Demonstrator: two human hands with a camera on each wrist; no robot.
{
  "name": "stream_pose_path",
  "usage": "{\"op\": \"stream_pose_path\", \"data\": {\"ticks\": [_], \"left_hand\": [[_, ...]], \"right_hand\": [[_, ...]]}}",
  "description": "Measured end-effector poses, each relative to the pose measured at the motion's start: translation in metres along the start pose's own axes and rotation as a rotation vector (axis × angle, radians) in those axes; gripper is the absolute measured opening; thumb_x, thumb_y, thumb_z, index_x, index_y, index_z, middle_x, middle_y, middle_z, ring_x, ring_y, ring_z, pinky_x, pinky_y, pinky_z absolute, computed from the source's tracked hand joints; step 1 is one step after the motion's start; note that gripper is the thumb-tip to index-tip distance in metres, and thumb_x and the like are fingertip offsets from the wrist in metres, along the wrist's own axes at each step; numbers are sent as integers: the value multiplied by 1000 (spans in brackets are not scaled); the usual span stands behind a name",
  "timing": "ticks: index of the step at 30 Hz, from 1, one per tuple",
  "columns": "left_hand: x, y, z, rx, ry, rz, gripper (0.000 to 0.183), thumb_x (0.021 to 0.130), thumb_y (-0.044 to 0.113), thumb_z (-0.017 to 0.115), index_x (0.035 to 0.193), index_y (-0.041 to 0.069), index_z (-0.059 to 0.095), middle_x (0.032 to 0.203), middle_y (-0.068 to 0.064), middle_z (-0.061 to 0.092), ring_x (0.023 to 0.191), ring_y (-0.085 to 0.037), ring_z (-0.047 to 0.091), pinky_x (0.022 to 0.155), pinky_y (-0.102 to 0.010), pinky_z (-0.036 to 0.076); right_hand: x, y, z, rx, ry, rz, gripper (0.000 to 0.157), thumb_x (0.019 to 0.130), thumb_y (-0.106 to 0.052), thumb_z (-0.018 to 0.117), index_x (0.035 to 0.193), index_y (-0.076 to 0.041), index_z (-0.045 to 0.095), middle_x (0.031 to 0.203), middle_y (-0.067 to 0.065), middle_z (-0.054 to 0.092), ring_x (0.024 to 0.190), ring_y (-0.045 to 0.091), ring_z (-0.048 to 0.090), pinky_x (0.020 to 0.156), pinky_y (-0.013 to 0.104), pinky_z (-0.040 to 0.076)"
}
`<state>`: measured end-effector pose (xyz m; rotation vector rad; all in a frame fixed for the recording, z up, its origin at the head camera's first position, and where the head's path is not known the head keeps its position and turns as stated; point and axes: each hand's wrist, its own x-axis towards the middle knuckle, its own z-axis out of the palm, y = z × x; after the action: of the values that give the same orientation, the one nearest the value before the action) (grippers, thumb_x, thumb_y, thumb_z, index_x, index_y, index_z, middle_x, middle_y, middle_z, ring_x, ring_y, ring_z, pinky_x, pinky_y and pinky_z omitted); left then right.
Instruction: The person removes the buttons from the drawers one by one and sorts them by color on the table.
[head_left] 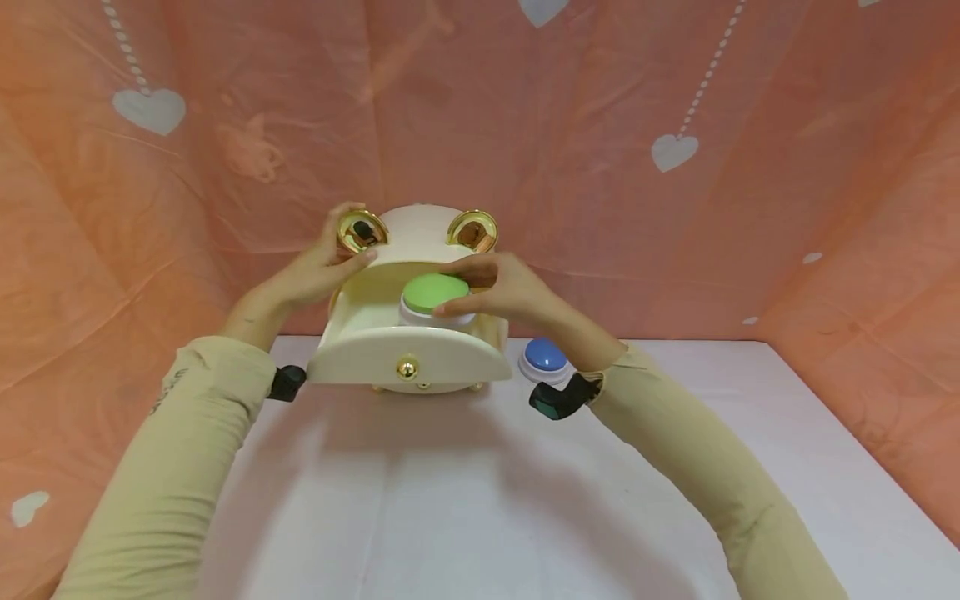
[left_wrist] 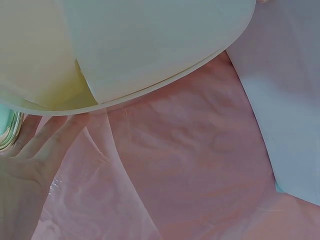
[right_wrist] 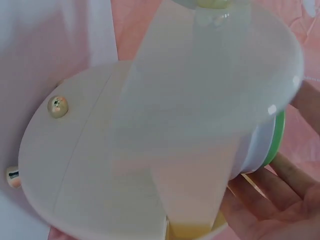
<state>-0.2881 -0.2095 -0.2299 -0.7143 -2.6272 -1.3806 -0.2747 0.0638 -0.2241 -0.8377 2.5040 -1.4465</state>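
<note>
A cream frog-shaped drawer box with two gold ring eyes stands toward the back of the table. Its upper drawer, fitted with a round gold knob, is pulled out. My left hand grips the box's left side beside the eye, thumb across the front. In the left wrist view, fingers of that hand lie along the box's edge. My right hand holds a green push button with a white base, over the open drawer. The right wrist view shows the button's green rim partly behind the drawer front.
A blue push button with a white base sits on the table right of the box, close to my right wrist. The white table ends at pink-orange cloth with white hearts, at the back and sides.
</note>
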Motion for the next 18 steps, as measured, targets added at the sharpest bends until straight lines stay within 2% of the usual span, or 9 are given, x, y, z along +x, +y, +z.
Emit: {"op": "stream_pose_path", "data": {"ticks": [2, 4, 8, 13, 18], "left_hand": [[0, -1, 0, -10, 1, 15, 65, 99, 9, 45, 147, 14, 0, 138, -27, 36, 122, -41, 46, 88, -12, 38], [1, -2, 1, -20, 2, 28, 65, 99, 7, 45, 146, 12, 0, 137, -27, 36, 121, -40, 47, 86, -8, 38], [0, -2, 0, -26, -3, 25, 65, 99, 8, 45, 146, 14, 0, 136, -27, 37, 121, -39, 46, 85, -8, 38], [-1, -2, -3, 0, -3, 2, 66, 99, 11, 45, 147, 16, -1, 137, -27, 36, 123, -41, 44, 86, -10, 37], [-1, -5, -5, 1, -4, 3, 66, 99, 13, 46, 147, 16, 0, 137, -27, 35, 123, -42, 44, 86, -12, 37]], "right_hand": [[-5, 3, -4, -3, 7, -1, 55, 72, -23, 83, 123, -15, 66, 119, 0, 68, 113, 12, 62, 101, 33, 44], [-9, 5, -7, -7, 15, 3, 54, 72, -24, 83, 123, -16, 65, 118, 0, 68, 112, 12, 62, 100, 33, 44], [-15, 10, -14, -2, 30, 16, 53, 74, -24, 82, 123, -17, 65, 118, 0, 67, 111, 12, 62, 97, 32, 46], [-21, 15, -22, 55, 42, 10, 53, 75, -18, 81, 125, -13, 63, 122, 3, 66, 114, 17, 62, 96, 32, 47], [-31, 21, -33, 57, 67, 15, 54, 75, -20, 81, 126, -14, 63, 124, 3, 65, 114, 19, 62, 96, 34, 48]]}}
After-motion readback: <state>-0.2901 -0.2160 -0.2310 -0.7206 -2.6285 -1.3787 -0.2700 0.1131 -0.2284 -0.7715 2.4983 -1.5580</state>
